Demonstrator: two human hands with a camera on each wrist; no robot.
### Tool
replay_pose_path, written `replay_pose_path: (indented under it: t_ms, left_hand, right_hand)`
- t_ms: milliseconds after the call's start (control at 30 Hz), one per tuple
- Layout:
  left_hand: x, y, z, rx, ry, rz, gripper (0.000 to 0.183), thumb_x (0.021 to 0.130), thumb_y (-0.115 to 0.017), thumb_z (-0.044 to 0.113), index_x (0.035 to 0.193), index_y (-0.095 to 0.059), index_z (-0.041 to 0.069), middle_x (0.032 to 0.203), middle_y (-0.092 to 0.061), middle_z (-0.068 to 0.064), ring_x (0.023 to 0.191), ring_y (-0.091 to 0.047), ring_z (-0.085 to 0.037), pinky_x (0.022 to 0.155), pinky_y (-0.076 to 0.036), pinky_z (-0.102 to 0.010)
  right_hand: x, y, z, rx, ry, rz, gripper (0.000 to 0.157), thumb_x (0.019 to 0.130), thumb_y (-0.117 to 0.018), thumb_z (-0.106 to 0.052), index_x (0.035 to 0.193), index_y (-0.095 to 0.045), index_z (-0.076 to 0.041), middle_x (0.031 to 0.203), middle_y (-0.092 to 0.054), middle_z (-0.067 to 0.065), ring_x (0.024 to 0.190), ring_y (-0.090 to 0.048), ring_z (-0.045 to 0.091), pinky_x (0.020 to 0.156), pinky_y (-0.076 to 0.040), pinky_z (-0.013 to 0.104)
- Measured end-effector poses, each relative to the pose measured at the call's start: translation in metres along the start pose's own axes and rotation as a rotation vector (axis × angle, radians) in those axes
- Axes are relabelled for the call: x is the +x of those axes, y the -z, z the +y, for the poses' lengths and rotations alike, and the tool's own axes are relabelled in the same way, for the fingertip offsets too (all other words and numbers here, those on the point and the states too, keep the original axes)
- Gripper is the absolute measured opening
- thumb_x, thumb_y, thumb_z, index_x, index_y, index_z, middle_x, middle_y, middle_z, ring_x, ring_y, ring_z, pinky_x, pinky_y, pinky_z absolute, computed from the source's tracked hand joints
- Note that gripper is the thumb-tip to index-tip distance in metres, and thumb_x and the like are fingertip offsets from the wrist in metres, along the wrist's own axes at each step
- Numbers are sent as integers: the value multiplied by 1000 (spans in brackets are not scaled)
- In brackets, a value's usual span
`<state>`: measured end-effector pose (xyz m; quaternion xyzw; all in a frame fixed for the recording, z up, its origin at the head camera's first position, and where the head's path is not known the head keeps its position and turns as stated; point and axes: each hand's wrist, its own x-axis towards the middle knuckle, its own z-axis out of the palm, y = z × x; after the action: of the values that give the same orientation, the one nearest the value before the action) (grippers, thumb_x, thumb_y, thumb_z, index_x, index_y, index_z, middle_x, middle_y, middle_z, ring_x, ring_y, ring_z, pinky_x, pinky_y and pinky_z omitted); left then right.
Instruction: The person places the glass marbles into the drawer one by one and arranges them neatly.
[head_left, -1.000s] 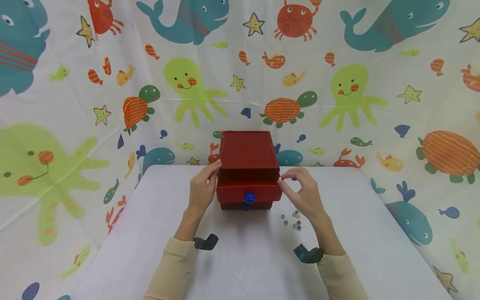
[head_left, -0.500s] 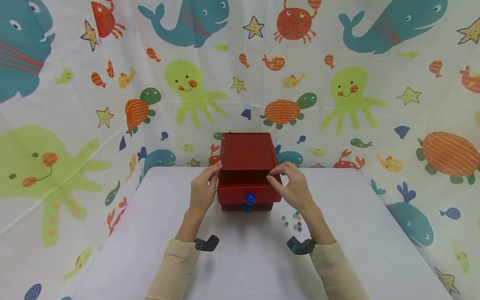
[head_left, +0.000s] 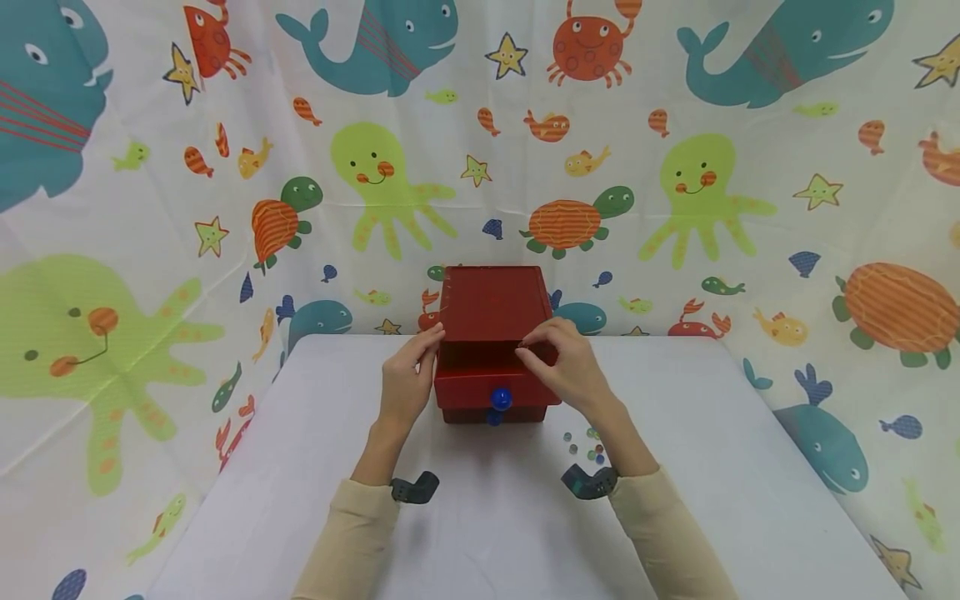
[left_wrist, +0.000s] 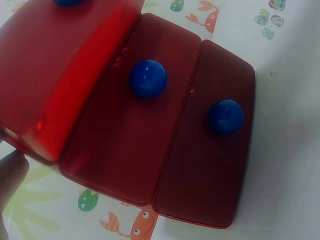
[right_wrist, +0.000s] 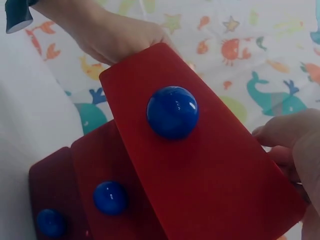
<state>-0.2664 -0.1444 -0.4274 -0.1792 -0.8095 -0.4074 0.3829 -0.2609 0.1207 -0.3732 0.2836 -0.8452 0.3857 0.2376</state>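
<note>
From my remote post I see the red cabinet (head_left: 495,304) on a white table (head_left: 480,517), its top drawer (head_left: 468,389) drawn out to its front. The left hand (head_left: 403,379) lies against the cabinet's left side, fingers nearly straight, thumb apart. The right hand (head_left: 566,367) is above the drawer toward the cabinet's right, thumb and forefinger curved toward each other; I cannot tell whether they pinch anything. Glass marbles (head_left: 573,448) lie to the cabinet's front right. A blue knob (right_wrist: 172,112) marks the drawer; a sea-animal cloth (head_left: 480,92) hangs behind the cabinet.
</note>
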Motion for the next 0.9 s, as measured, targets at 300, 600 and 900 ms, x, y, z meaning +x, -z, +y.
replay_pose_path:
  t_ms: [300, 600, 900]
  left_hand:
    - [0, 0, -1, 4, -17, 11, 27, 98, -62, 8, 124, -70, 7, 128, -71, -8, 119, -68, -23, 100, -55, -31]
    - [0, -1, -1, -9, -28, 22, 28, 97, -63, 7, 124, -70, 6, 128, -71, -8, 119, -68, -24, 99, -55, -33]
    - [-1, 0, -1, -9, -10, 6, 28, 99, -61, 9, 126, -69, 7, 130, -70, -7, 122, -67, -21, 101, -55, -30]
  right_hand:
    - [7, -5, -4, -34, 28, -38, 16, 89, -77, -17, 102, -73, -8, 105, -67, 4, 106, -60, 21, 89, -63, 40]
    - [11, -9, -5, -73, 52, -81, 16, 88, -77, -17, 100, -75, -7, 104, -67, 5, 104, -59, 21, 88, -63, 38]
    - [12, -10, -6, -85, 44, -106, 20, 87, -78, -18, 103, -75, -6, 106, -66, 6, 105, -59, 22, 89, -63, 38]
